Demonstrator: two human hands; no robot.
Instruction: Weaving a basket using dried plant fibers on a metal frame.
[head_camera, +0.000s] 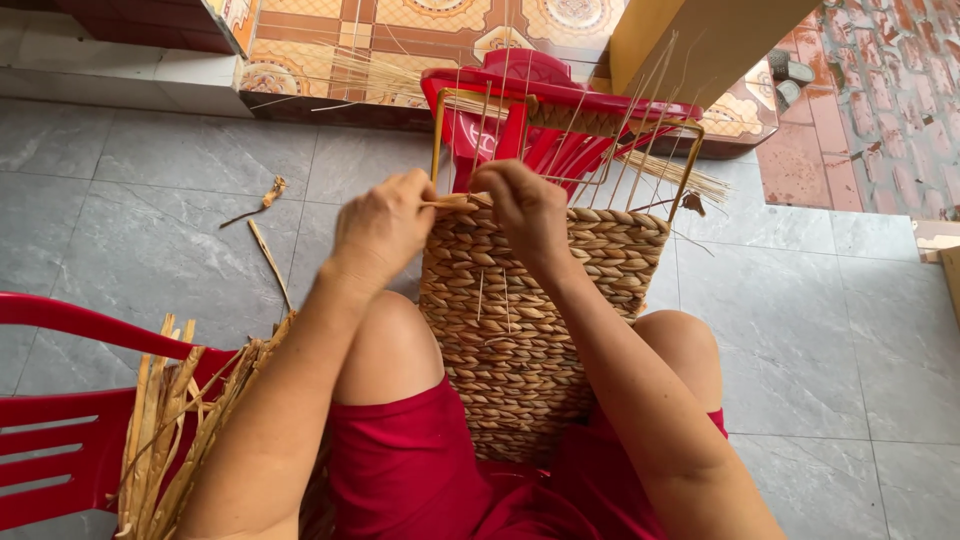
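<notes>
Fingers (425, 200) of the left hand (385, 228) pinch narrowly on a pale flat strand (452, 203), and those of the right hand (528, 208) curl shut over its other end, so the strand runs between the two hands just above the top woven row. Its long axis lies nearly level, pointing left to right across the view, parallel to the rim of the half-woven basket (520, 320). That basket stands between the person's knees, its long axis running away from the body toward a red plastic chair (545, 110) against which its top leans (or at least rests very near; contact is hard to tell). A brass-coloured wire frame (690, 160) rises above the finished weave, with thin pale stakes (640, 100) standing up from the rows and fanning outward. Both hands sit at the weave's upper edge, knuckles toward the camera, the left hand at the basket's left corner and the right nearer the middle. Dried fibre strips (175, 430) lie bundled over another red chair (60, 440) at the lower left, and a few scraps (268, 250) rest on the grey tiled floor (820, 330).
</notes>
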